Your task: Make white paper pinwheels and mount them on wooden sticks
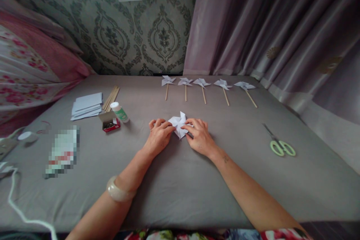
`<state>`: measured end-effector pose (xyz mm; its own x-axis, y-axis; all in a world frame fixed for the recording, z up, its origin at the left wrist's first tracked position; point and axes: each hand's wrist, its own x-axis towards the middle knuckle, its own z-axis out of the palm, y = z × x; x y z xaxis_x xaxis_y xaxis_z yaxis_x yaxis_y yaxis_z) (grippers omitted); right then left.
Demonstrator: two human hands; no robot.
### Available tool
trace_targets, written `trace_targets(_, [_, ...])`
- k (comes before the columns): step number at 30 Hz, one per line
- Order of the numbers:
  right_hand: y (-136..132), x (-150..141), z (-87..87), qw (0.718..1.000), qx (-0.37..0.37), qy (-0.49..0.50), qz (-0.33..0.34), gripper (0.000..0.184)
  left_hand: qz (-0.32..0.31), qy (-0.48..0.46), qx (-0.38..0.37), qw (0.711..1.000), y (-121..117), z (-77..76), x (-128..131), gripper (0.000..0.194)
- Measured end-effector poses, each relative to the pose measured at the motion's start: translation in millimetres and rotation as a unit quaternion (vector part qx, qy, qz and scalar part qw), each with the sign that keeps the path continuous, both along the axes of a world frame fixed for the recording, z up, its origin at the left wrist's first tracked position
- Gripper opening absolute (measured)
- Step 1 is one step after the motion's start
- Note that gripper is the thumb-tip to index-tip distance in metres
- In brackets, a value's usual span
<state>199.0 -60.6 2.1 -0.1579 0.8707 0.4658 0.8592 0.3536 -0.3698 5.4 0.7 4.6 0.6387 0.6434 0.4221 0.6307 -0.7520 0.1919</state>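
A white folded paper pinwheel (178, 123) lies on the grey cloth (180, 191) in front of me. My left hand (158, 137) presses on its left side with fingers curled and pinched on the paper. My right hand (198, 136) pinches its right side, fingertips on a folded flap. A pale bangle (118, 191) sits on my left wrist.
Several finished paper pinwheels on sticks (204, 87) lie in a row at the back. Green-handled scissors (278, 144) lie to the right. At the left are a glue bottle (120, 112), a small open red box (110, 123), wooden sticks (111, 97) and a stack of white paper (87, 105).
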Motion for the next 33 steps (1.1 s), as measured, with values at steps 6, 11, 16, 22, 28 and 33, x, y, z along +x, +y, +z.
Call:
trace_targets(6, [-2.1, 0.0, -0.1, 0.999, 0.007, -0.029, 0.038, 0.026, 0.019, -0.029, -0.030, 0.999, 2.5, -2.6, 0.3, 0.021])
trace_targets(11, [-3.5, -2.5, 2.0, 0.999, 0.019, -0.028, 0.042, 0.023, 0.028, -0.045, -0.050, 0.997, 4.2, -3.0, -1.3, 0.019])
trace_targets(16, [-2.6, -4.0, 4.9, 0.998, 0.046, -0.031, 0.032, 0.007, 0.026, -0.039, -0.054, 0.997, 4.9, -3.0, -1.9, 0.019])
trace_targets(22, [-3.3, -3.9, 5.0, 0.998, 0.044, -0.038, 0.035, 0.005, 0.008, -0.029, -0.044, 0.999, 2.5, -1.4, -1.6, 0.022])
trace_targets(28, [-4.1, -4.8, 2.1, 0.998, 0.000, -0.021, 0.054, 0.007, -0.012, 0.002, -0.034, 0.999, -6.3, 8.6, -0.4, 0.023])
trace_targets(33, [-5.0, -6.2, 2.3, 0.997, -0.029, 0.009, 0.076, 0.009, -0.030, 0.007, -0.036, 0.999, -12.8, 16.7, 0.7, 0.016])
